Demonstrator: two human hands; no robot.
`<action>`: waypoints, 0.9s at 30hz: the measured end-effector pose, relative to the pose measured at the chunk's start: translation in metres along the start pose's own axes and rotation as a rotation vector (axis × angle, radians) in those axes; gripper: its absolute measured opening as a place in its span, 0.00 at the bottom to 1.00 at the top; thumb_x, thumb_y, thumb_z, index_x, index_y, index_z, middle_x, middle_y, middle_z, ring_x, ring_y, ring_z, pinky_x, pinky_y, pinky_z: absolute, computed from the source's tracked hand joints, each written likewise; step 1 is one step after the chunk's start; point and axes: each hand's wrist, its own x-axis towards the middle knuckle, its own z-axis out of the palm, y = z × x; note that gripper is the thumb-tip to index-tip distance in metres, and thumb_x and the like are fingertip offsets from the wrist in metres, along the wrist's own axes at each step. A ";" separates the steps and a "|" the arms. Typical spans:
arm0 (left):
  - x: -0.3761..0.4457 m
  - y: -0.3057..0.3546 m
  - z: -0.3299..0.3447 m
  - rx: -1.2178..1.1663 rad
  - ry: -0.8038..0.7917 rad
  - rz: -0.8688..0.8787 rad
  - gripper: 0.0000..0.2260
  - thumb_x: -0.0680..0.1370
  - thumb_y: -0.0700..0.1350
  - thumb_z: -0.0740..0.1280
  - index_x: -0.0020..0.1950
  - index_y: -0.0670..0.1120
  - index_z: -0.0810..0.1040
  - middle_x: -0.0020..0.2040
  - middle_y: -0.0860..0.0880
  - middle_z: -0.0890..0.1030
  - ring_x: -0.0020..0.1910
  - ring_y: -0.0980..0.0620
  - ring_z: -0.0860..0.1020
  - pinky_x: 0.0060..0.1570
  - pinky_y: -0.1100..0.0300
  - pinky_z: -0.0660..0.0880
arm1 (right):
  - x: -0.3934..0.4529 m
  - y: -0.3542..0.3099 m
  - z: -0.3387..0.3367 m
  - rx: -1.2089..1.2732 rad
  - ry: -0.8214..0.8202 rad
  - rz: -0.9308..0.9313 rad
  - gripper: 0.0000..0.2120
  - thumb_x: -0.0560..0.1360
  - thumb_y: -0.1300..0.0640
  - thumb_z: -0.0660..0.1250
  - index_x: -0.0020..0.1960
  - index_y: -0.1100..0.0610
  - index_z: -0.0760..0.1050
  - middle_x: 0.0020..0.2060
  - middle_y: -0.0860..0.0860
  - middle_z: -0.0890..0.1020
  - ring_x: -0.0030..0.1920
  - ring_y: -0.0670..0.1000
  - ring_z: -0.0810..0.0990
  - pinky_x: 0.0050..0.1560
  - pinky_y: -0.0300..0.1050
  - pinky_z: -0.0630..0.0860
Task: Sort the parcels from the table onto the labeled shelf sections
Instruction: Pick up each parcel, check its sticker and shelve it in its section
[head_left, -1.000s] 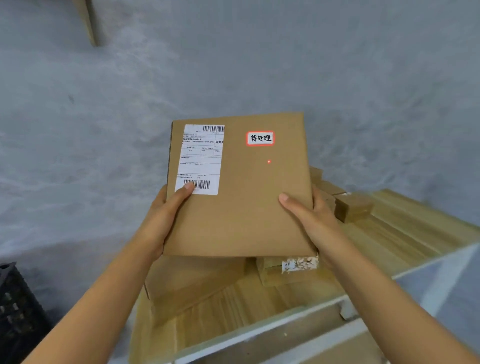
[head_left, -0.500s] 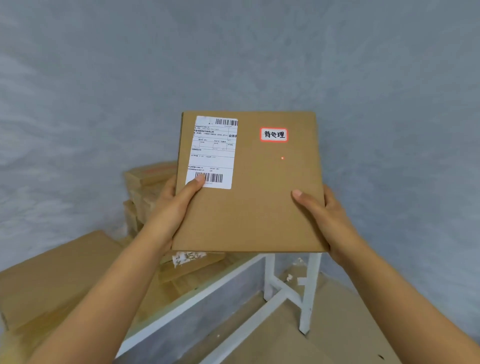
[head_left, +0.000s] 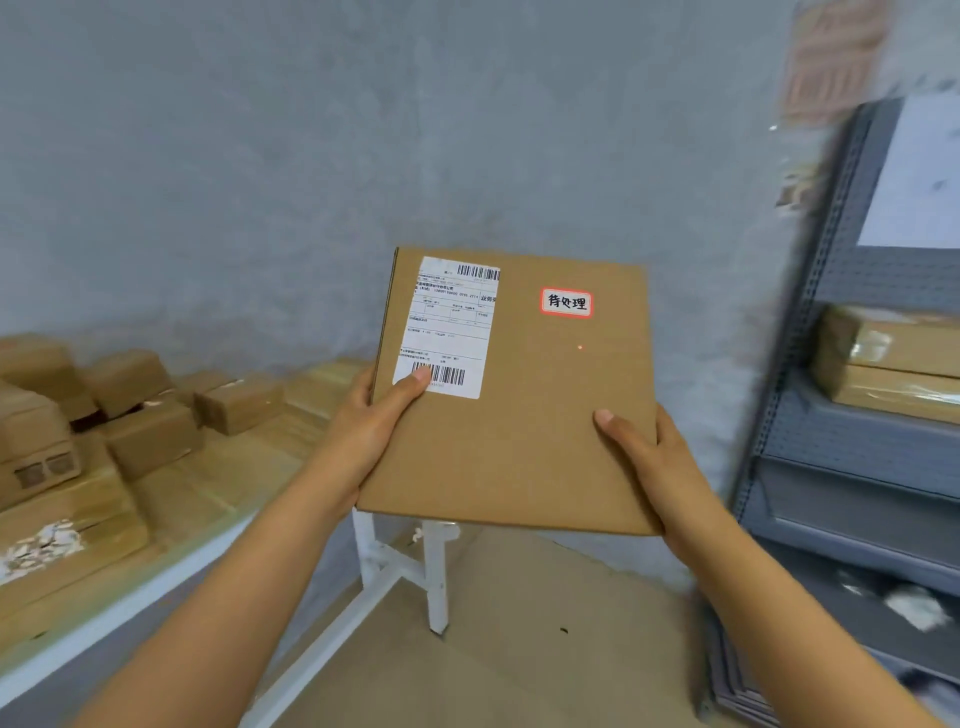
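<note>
A flat cardboard parcel (head_left: 511, 410) is held in the air, right of the bench (head_left: 171, 514) and left of the grey shelf (head_left: 852, 467). The left hand (head_left: 371, 431) grips its left edge, thumb on the white shipping label (head_left: 449, 327). The right hand (head_left: 657, 467) grips its right edge. More boxes (head_left: 140, 410) lie on the bench.

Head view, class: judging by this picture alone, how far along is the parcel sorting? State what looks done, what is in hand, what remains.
Done: at least two brown parcels already lie on the grey shelf at right. In hand: the left hand and right hand grip a flat cardboard parcel bearing a red-bordered label, off the table. Left: several boxes remain on the wooden table.
</note>
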 end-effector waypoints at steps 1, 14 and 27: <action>0.006 -0.004 0.023 -0.002 -0.026 -0.003 0.17 0.76 0.54 0.70 0.63 0.53 0.77 0.54 0.53 0.85 0.50 0.52 0.85 0.46 0.56 0.80 | 0.003 0.001 -0.022 -0.011 0.044 0.004 0.22 0.75 0.47 0.72 0.67 0.48 0.71 0.56 0.45 0.83 0.48 0.41 0.84 0.42 0.35 0.77; 0.093 -0.054 0.309 -0.116 -0.390 -0.068 0.20 0.76 0.57 0.71 0.66 0.54 0.76 0.55 0.53 0.85 0.49 0.53 0.85 0.47 0.55 0.81 | 0.057 -0.006 -0.265 -0.163 0.403 0.017 0.21 0.76 0.46 0.70 0.66 0.47 0.72 0.55 0.46 0.83 0.52 0.48 0.83 0.49 0.44 0.77; 0.094 -0.059 0.572 -0.120 -0.640 -0.080 0.22 0.75 0.59 0.71 0.67 0.56 0.74 0.54 0.54 0.85 0.49 0.52 0.85 0.48 0.53 0.82 | 0.064 -0.019 -0.495 -0.202 0.648 0.011 0.24 0.69 0.40 0.74 0.62 0.42 0.73 0.55 0.47 0.83 0.53 0.51 0.83 0.55 0.51 0.78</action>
